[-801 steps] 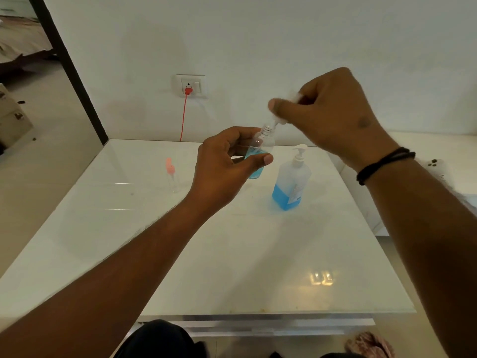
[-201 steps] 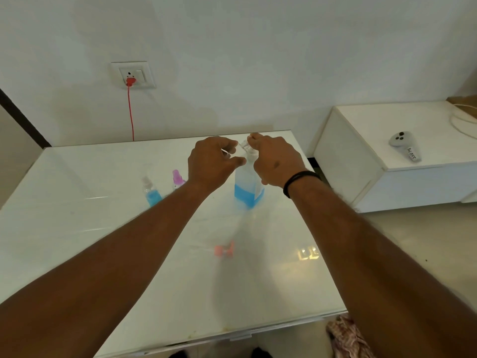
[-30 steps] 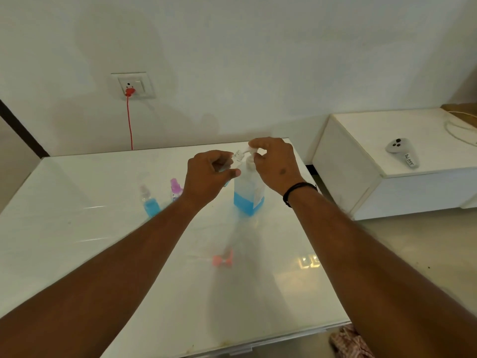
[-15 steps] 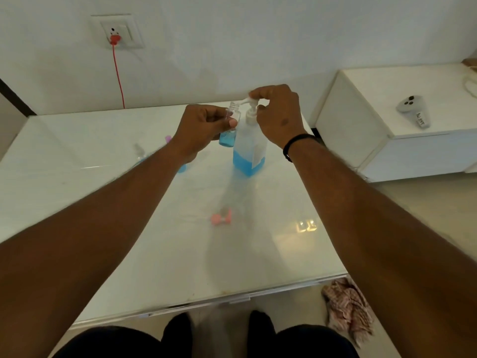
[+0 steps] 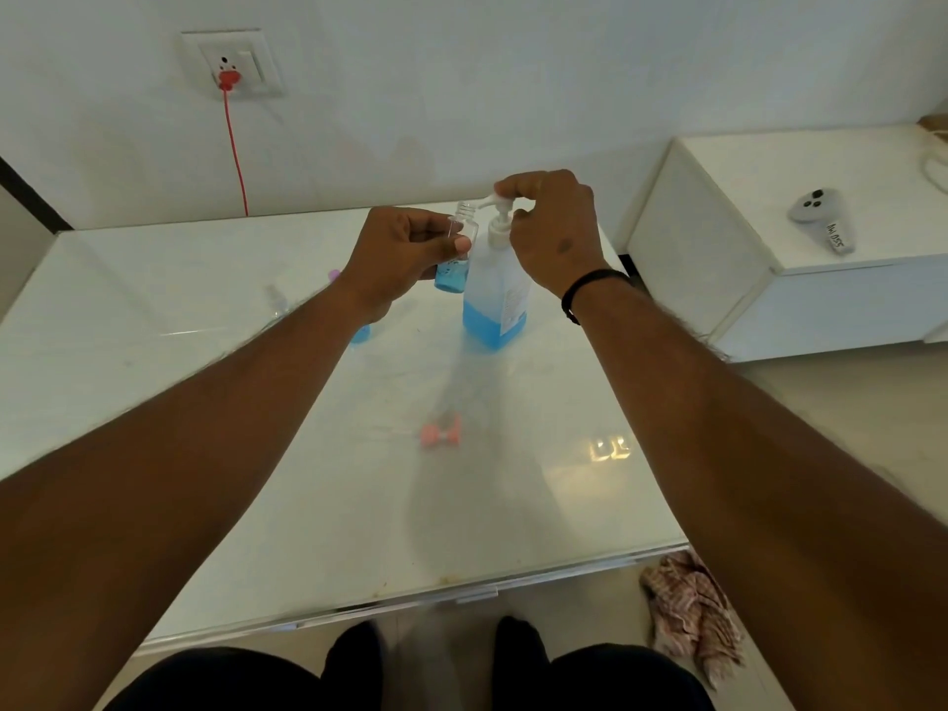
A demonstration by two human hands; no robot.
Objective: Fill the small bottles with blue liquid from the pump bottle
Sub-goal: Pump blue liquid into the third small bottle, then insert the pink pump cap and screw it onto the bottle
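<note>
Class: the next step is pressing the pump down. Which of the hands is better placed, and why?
Right. The right hand rests on the pump head; the left hand holds the small bottle at the nozzle.

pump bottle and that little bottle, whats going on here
A person is filling a small bottle from the pump bottle on the white table. The left hand holds the small bottle's open neck under the spout; the right hand rests on the pump head. The small bottle has blue liquid at its bottom. A pink cap lies nearer the person.
</note>
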